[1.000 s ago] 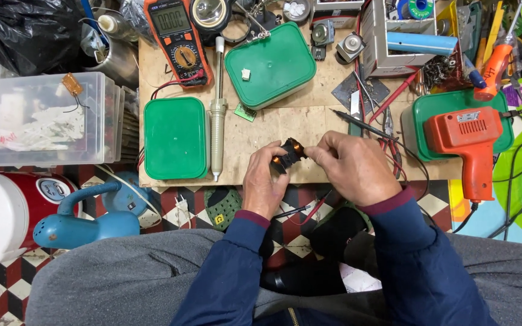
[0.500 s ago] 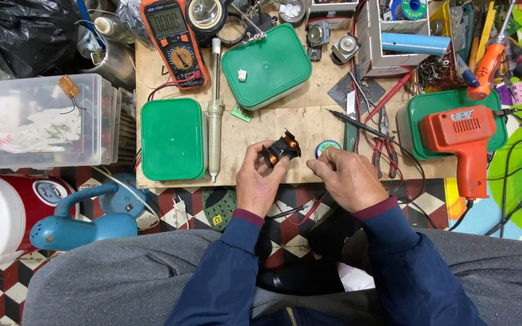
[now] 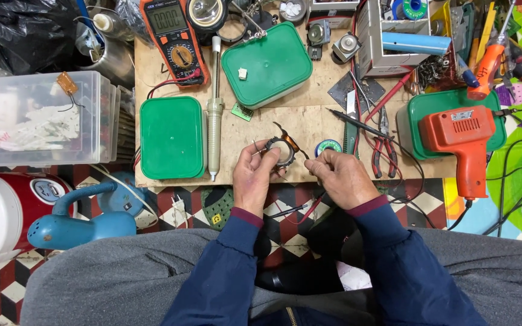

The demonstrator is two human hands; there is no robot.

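Note:
My left hand (image 3: pixel 255 179) holds a small round black part with copper windings and a pale inner ring (image 3: pixel 282 151) just above the front edge of the low wooden board (image 3: pixel 309 115). Thin wire leads stick out from the part. My right hand (image 3: pixel 342 176) is beside it on the right, its fingers pinched together near the part's lower right side; whether they pinch a lead is hard to tell. A small green spool of solder (image 3: pixel 328 147) lies on the board just above my right hand.
On the board lie two green plastic boxes (image 3: pixel 172 137) (image 3: pixel 267 63), a desoldering pump (image 3: pixel 215 115), a multimeter (image 3: pixel 173 39), red-handled pliers (image 3: pixel 385 145) and a probe (image 3: pixel 357 124). An orange heat gun (image 3: pixel 463 142) sits right. A clear bin (image 3: pixel 40 118) and a blue tool (image 3: pixel 74 220) sit left.
The part has been turned in my left hand so its ring faces up. My right hand has pulled away from it to the right, uncovering the solder spool.

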